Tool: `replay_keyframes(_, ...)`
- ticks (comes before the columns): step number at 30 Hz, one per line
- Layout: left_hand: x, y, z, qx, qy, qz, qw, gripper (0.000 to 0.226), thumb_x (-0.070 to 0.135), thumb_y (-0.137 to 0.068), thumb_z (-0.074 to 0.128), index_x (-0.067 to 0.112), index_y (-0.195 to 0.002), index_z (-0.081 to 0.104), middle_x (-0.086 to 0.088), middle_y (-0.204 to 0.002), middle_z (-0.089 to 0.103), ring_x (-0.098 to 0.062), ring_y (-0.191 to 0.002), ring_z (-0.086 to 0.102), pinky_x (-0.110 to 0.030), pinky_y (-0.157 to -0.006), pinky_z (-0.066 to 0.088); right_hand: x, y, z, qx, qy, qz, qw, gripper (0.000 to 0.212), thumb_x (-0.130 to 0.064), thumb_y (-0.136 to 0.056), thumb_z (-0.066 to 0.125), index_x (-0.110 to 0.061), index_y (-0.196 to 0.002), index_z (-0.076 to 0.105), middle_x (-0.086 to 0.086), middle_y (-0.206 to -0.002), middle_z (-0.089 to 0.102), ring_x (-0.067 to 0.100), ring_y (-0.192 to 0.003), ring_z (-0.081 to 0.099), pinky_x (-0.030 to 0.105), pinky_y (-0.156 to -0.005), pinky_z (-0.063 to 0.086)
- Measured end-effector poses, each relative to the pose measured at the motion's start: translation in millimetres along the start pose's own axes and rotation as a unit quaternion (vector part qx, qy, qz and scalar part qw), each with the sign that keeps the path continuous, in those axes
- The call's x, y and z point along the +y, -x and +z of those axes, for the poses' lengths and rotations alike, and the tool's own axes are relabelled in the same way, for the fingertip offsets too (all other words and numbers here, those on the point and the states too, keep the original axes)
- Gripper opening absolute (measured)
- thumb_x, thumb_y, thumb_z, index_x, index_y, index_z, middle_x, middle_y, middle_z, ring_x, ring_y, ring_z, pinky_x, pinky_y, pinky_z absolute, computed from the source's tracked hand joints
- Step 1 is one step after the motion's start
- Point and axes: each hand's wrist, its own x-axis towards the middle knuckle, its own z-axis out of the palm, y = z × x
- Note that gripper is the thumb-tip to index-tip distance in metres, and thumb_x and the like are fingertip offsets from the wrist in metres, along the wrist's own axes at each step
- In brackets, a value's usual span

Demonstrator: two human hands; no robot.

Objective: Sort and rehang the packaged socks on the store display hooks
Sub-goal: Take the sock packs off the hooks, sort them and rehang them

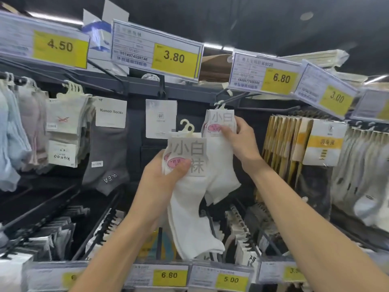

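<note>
The loose bundle of white socks (189, 186) sat in my left hand (160, 180), thumb pressed on its pink sticker and fingers curled behind the card. Its pale plastic hanger (187, 126) stood up free of any hook. Just behind it to the right, and touching it, a second white sock pack (221, 165) had its hanger up at a dark display hook (273, 107) (whether it was fully seated there I could not tell from my feed). My right hand (237, 138) gripped that pack, fingers curled round the right edge of its card. So both hands were clamped, each on its own pack, and they were near each other but not touching.

Above the hook hung a 6.80 price tag (265, 74), with a 3.80 price tag (156, 50) further left. A grey sock (107, 161) with a card reading Kunao Socks hung to the left. Yellow-banded sock packs (305, 144) crowded a hook on the right. More price tags ran along the shelf edge (210, 268) below my forearms.
</note>
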Motion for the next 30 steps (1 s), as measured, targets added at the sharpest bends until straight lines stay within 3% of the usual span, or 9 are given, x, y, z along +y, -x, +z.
replay_keyframes(4, -4, -4, 2, 0.006, -0.037, 0.007, 0.999, 0.019, 0.028, -0.090, 0.069, 0.036, -0.107, 0.070, 0.008, -0.107, 0.076, -0.012, -0.100, 0.072, -0.043, -0.092, 0.056, -19, 47, -3, 0.118, -0.001, -0.096, 0.988, 0.038, -0.025, -0.097, 0.057, -0.023, -0.135, 0.053, -0.006, -0.132, 0.056, -0.003, -0.115, 0.052, 0.024, -0.103, 0.046)
replay_keyframes(6, -4, -5, 5, -0.003, -0.045, 0.013, 0.999, 0.022, 0.035, -0.088, 0.069, 0.034, -0.110, 0.070, 0.007, -0.108, 0.076, -0.013, -0.101, 0.072, -0.044, -0.093, 0.055, -28, 84, -2, 0.038, -0.046, -0.156, 0.986, 0.030, -0.032, -0.097, 0.054, -0.029, -0.127, 0.058, -0.014, -0.127, 0.061, -0.007, -0.114, 0.057, 0.015, -0.094, 0.049)
replay_keyframes(11, -2, -4, 15, -0.036, -0.050, 0.021, 0.998, 0.025, 0.039, -0.089, 0.066, 0.028, -0.111, 0.070, -0.001, -0.106, 0.077, -0.020, -0.098, 0.073, -0.047, -0.087, 0.058, -41, 112, -1, -0.134, -0.136, -0.098, 0.977, 0.029, -0.016, -0.094, 0.065, -0.029, -0.120, 0.060, -0.013, -0.106, 0.073, 0.005, -0.098, 0.071, 0.020, -0.077, 0.057)
replay_keyframes(13, -2, -3, 17, -0.025, -0.073, 0.022, 0.997, 0.026, 0.048, -0.088, 0.063, 0.029, -0.105, 0.069, 0.001, -0.101, 0.076, -0.018, -0.095, 0.073, -0.044, -0.083, 0.059, -41, 106, -5, -0.113, -0.149, -0.085, 0.979, 0.029, -0.009, -0.093, 0.066, -0.029, -0.114, 0.062, -0.008, -0.098, 0.076, 0.006, -0.090, 0.072, 0.020, -0.073, 0.057)
replay_keyframes(16, -3, 0, 14, 0.010, -0.161, 0.038, 0.986, 0.028, 0.059, -0.082, 0.052, 0.037, -0.094, 0.065, 0.015, -0.091, 0.073, 0.000, -0.084, 0.068, -0.019, -0.066, 0.051, -38, 86, -12, -0.011, -0.165, -0.049, 0.985, 0.029, -0.012, -0.095, 0.064, -0.033, -0.114, 0.060, -0.011, -0.102, 0.074, -0.001, -0.092, 0.069, 0.026, -0.082, 0.059)
replay_keyframes(20, -8, 8, 8, 0.033, -0.246, 0.063, 0.967, 0.011, 0.036, -0.093, 0.053, 0.041, -0.096, 0.063, 0.023, -0.095, 0.071, 0.007, -0.091, 0.065, -0.016, -0.074, 0.046, -38, 44, -16, 0.075, -0.151, -0.025, 0.985, 0.035, -0.012, -0.097, 0.060, -0.020, -0.130, 0.055, -0.011, -0.107, 0.066, -0.006, -0.090, 0.067, 0.019, -0.077, 0.058)
replay_keyframes(24, -13, 16, 7, 0.021, -0.318, 0.051, 0.946, 0.012, 0.041, -0.090, 0.052, 0.041, -0.092, 0.064, 0.028, -0.092, 0.069, 0.010, -0.090, 0.062, -0.016, -0.073, 0.045, -34, 18, -12, 0.040, -0.108, -0.052, 0.992, 0.046, -0.016, -0.099, 0.059, -0.015, -0.143, 0.047, 0.002, -0.132, 0.060, 0.005, -0.112, 0.061, 0.019, -0.086, 0.056)
replay_keyframes(28, -20, 22, 7, 0.015, -0.365, 0.042, 0.930, 0.014, 0.043, -0.089, 0.051, 0.040, -0.088, 0.064, 0.032, -0.091, 0.067, 0.014, -0.088, 0.060, -0.020, -0.071, 0.047, -23, 8, -9, -0.006, -0.068, -0.063, 0.996, 0.049, -0.012, -0.099, 0.058, -0.012, -0.146, 0.044, 0.002, -0.128, 0.061, -0.001, -0.104, 0.062, 0.016, -0.081, 0.055)
replay_keyframes(30, -20, 26, 10, 0.010, -0.383, 0.044, 0.923, 0.015, 0.044, -0.089, 0.050, 0.039, -0.087, 0.064, 0.030, -0.088, 0.067, 0.012, -0.087, 0.061, -0.024, -0.073, 0.051, -21, 9, -11, -0.023, -0.045, -0.065, 0.997, 0.052, -0.010, -0.099, 0.057, -0.010, -0.148, 0.041, 0.002, -0.130, 0.059, 0.004, -0.110, 0.060, 0.022, -0.092, 0.054)
